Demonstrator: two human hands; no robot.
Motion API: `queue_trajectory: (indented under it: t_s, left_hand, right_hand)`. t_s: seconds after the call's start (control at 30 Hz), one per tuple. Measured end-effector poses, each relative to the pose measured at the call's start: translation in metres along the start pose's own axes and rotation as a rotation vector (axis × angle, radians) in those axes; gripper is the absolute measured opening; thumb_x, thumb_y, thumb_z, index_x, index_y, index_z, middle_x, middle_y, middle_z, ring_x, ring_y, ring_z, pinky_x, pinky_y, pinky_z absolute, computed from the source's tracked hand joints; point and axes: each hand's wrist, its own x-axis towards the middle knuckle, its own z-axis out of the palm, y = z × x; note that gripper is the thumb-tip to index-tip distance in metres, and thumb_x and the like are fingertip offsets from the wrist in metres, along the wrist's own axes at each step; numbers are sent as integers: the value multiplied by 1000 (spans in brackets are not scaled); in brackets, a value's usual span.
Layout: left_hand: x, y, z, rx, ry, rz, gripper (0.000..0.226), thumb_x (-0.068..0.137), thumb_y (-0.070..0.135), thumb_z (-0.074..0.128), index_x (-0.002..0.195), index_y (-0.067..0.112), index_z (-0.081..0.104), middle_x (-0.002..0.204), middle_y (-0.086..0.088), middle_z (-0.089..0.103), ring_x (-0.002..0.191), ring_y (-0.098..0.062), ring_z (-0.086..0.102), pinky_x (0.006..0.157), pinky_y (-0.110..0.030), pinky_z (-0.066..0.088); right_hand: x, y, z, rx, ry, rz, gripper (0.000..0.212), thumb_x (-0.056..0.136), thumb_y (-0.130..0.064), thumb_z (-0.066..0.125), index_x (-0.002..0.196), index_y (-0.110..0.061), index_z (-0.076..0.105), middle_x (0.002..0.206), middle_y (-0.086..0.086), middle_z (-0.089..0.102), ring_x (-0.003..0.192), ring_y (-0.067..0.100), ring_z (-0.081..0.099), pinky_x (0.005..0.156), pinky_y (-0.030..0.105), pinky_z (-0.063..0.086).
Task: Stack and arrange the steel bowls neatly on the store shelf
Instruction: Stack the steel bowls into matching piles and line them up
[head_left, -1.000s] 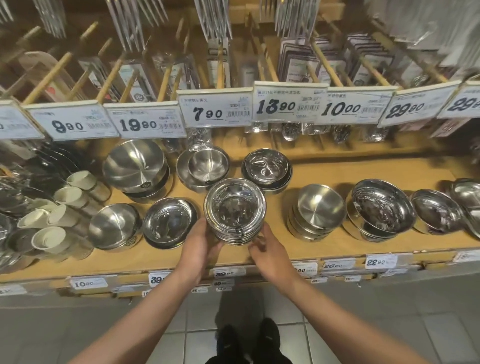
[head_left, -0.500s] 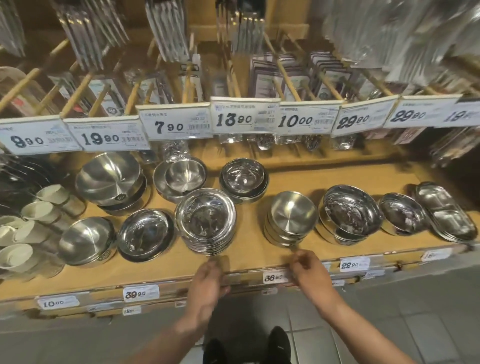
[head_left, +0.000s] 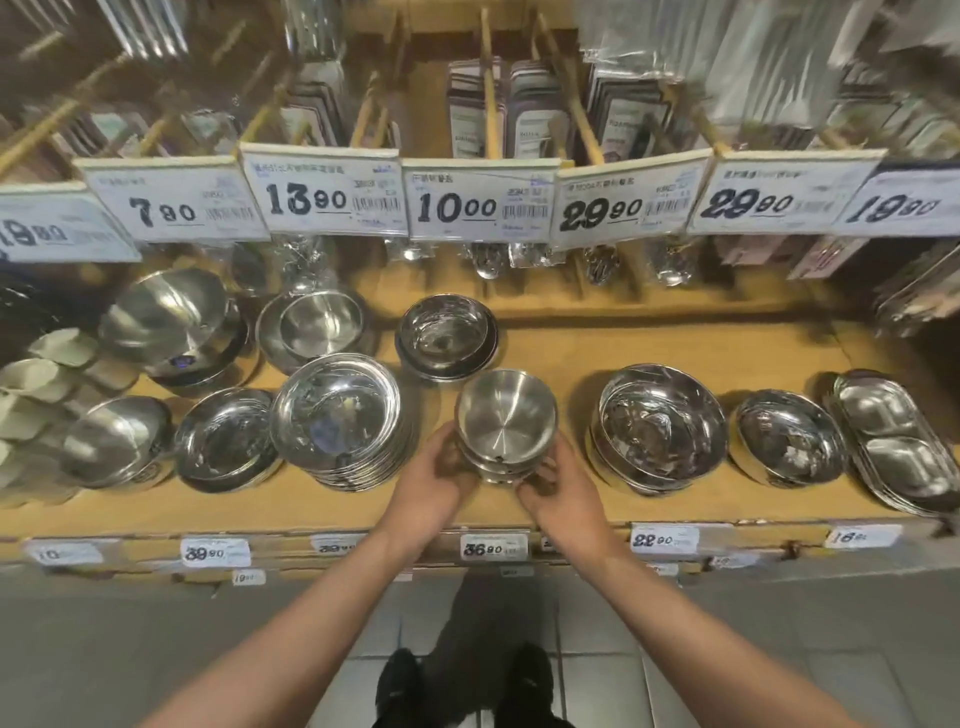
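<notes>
Two hands are wrapped around a small stack of brushed steel bowls (head_left: 506, 423) on the wooden shelf (head_left: 675, 353): the left hand (head_left: 434, 486) grips it at 9 o'clock, the right hand (head_left: 563, 493) at 4 o'clock. A stack of flat shiny dishes (head_left: 337, 423) stands just beside it at 9 o'clock, a wrapped bowl stack (head_left: 660, 423) at 3 o'clock.

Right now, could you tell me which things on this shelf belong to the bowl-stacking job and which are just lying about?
Part of the job:
- small bowl stack, held by the left hand and right hand
- wide bowl stack
- foil-lined bowls
- store shelf

Just lying about:
- divided steel trays
- cream cups
- price tags
- hanging packaged utensils
</notes>
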Motion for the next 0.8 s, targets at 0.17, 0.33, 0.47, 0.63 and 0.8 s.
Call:
queue_trajectory:
  t_s: [0.17, 0.33, 0.47, 0.63, 0.8]
  left_hand:
    - [-1, 4, -14, 42, 46, -19, 56, 90, 0, 68, 141, 22, 55, 110, 15, 76, 105, 2, 68, 100, -26, 53]
    - [-8, 12, -5, -15, 178, -49, 40, 97, 20, 59, 137, 25, 61, 118, 10, 74, 114, -11, 67, 106, -38, 50]
    - [-11, 28, 5, -161, 248, -133, 37, 85, 38, 49, 104, 21, 76, 109, -6, 75, 113, -30, 66, 103, -56, 50]
    - [-11, 43, 5, 73, 213, -82, 43, 87, 57, 47, 100, 21, 68, 109, -6, 72, 101, -24, 67, 98, -49, 52]
    - [-5, 53, 5, 439, 318, 93, 27, 97, 25, 57, 116, 11, 70, 99, -7, 75, 81, -19, 64, 69, -28, 49]
  right_hand:
    - [4, -9, 1, 34, -76, 2, 58, 92, -7, 67, 122, -51, 46, 114, -31, 63, 112, -7, 60, 82, 2, 45]
    - [6, -28, -16, 86, -35, 11, 36, 98, -33, 58, 133, -39, 55, 120, -22, 65, 114, 3, 61, 92, 20, 49]
    - [17, -48, -21, 185, -119, 62, 36, 98, -47, 56, 133, -43, 55, 123, -17, 65, 106, 5, 65, 85, 25, 58]
    - [25, -58, -29, -191, -84, -120, 34, 93, -40, 65, 122, -55, 55, 82, -43, 63, 79, -21, 58, 70, 6, 48]
    - [37, -63, -31, -266, -18, -151, 39, 88, -13, 68, 120, -34, 69, 58, -29, 64, 57, 1, 60, 53, 6, 47]
